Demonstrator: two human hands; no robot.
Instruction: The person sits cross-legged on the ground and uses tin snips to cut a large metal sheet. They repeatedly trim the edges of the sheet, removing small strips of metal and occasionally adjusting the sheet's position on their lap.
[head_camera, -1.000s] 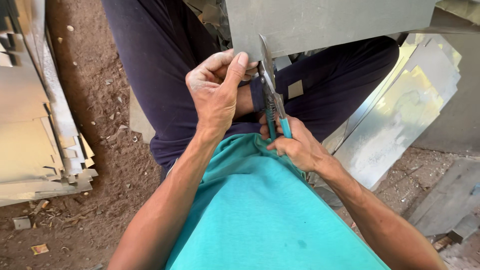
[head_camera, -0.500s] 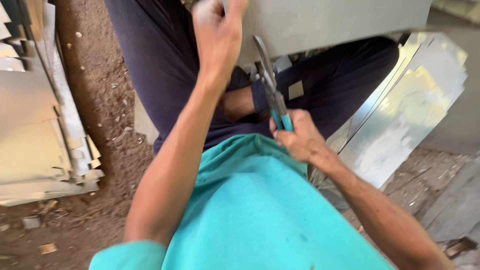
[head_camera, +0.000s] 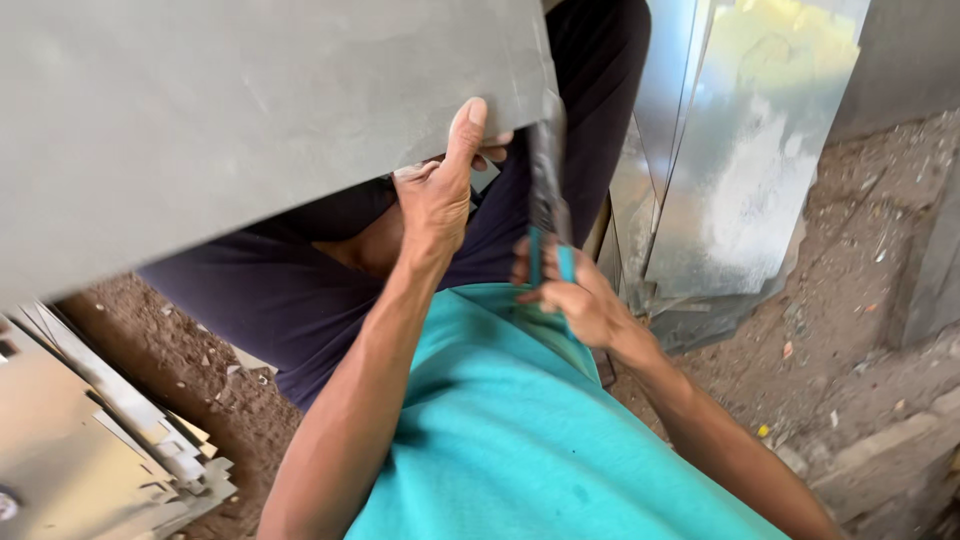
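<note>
A large grey metal sheet (head_camera: 250, 110) fills the upper left of the head view. My left hand (head_camera: 440, 195) grips its lower right edge, thumb up against the face of the sheet. My right hand (head_camera: 570, 295) is closed around the teal handles of a pair of tin snips (head_camera: 548, 190). The snips' blades point up along the sheet's right edge. I sit with dark trousers and a teal shirt below the hands.
Shiny metal sheets (head_camera: 740, 170) lean at the right, behind the snips. A stack of cut metal pieces (head_camera: 90, 450) lies on the dirt floor at lower left. Concrete slabs (head_camera: 880, 450) and debris lie at lower right.
The view swung left and the grey sheet now covers the upper left. My left hand moved from near my lap up to the sheet's edge and took hold of it. The snips rose with my right hand.
</note>
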